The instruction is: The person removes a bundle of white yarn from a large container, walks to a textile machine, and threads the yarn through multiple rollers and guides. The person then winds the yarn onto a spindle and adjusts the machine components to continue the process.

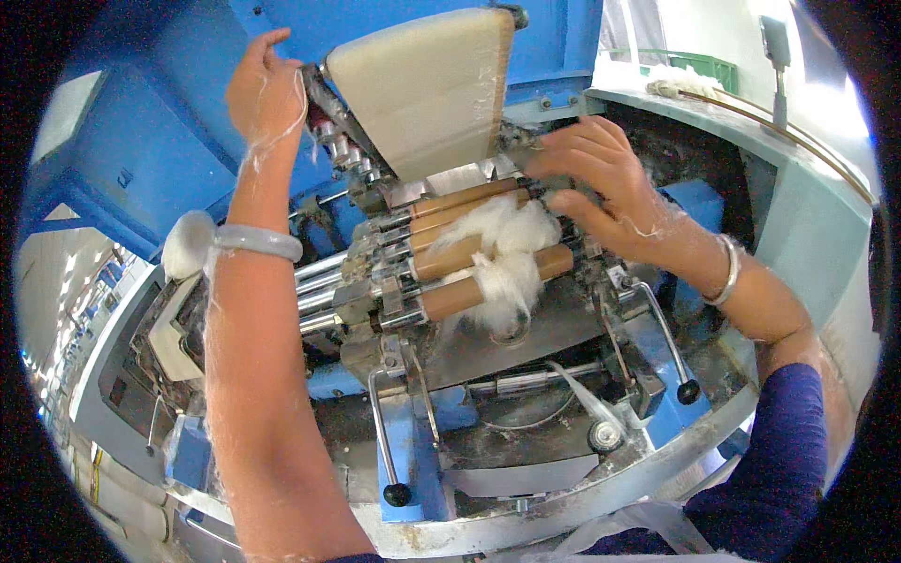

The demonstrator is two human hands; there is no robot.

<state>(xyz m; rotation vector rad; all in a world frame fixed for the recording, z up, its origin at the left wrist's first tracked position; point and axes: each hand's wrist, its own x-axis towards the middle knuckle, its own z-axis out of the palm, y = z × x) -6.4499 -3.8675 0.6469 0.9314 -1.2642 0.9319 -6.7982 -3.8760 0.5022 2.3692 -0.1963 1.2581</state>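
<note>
My left hand [267,94] is raised at the left side of a cream cloth-covered panel [422,84], close to its dark metal side bar. Some of its fingers stretch upward; the others are hidden. Thin fibre strands cling to that wrist. My right hand [601,178] hovers over the right ends of several brown rollers [450,302]. Its fingers are apart and slightly blurred, and I see nothing held in them. A loose tuft of white fibre [511,272] lies across the rollers, beside my right thumb. Shiny metal shafts [319,286] run out to the left.
Two metal levers with black knobs [397,494] [689,391] stand at the front on blue supports. A pale fibre strip [582,394] leads to a round metal part [605,434]. More fluff [685,80] and a long rod [798,141] lie on the right ledge. A blue cover [554,47] rises behind.
</note>
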